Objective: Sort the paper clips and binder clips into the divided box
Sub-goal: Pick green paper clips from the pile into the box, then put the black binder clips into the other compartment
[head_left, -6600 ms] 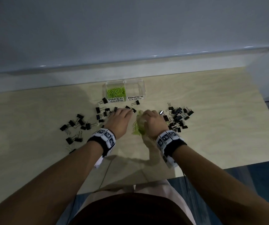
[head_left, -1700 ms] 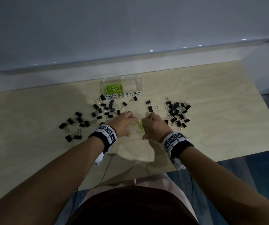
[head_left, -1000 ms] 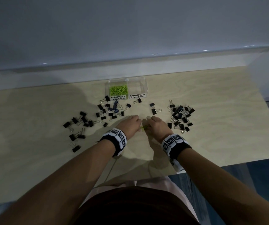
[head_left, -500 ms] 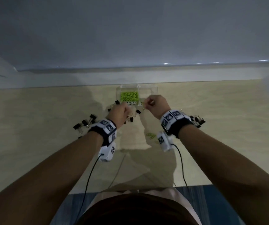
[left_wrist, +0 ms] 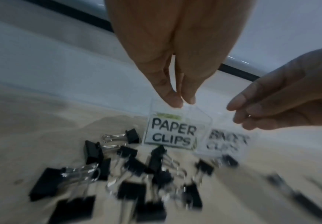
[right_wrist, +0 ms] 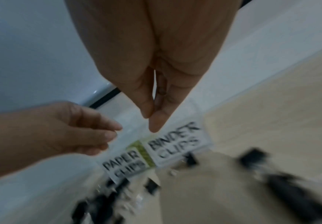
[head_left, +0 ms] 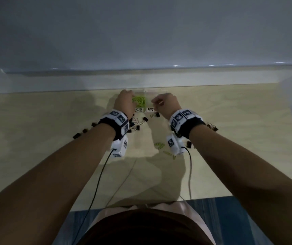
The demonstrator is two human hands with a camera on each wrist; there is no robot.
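Observation:
The clear divided box (head_left: 150, 109) stands at the table's far edge, labelled PAPER CLIPS (left_wrist: 171, 134) and BINDER CLIPS (right_wrist: 175, 145). Green paper clips (head_left: 140, 101) fill its left compartment. My left hand (head_left: 129, 96) hovers over that compartment, fingers pointing down with tips nearly together (left_wrist: 182, 103), and nothing shows between them. My right hand (head_left: 155, 103) hangs above the divider with thumb and fingers pinched (right_wrist: 150, 121); a small yellowish clip seems to sit in the pinch. A few green paper clips (head_left: 160, 145) lie on the table under my right wrist.
Black binder clips (left_wrist: 133, 165) are scattered in front of the box, with more at the left (head_left: 78, 135) and right (head_left: 212, 127). A wall runs right behind the box. Wrist cables trail toward the near table edge (head_left: 141, 202).
Both hands rose from the green clips in the table's middle and moved forward to the box. The left hand went from in front of the box to above the paper clip compartment.

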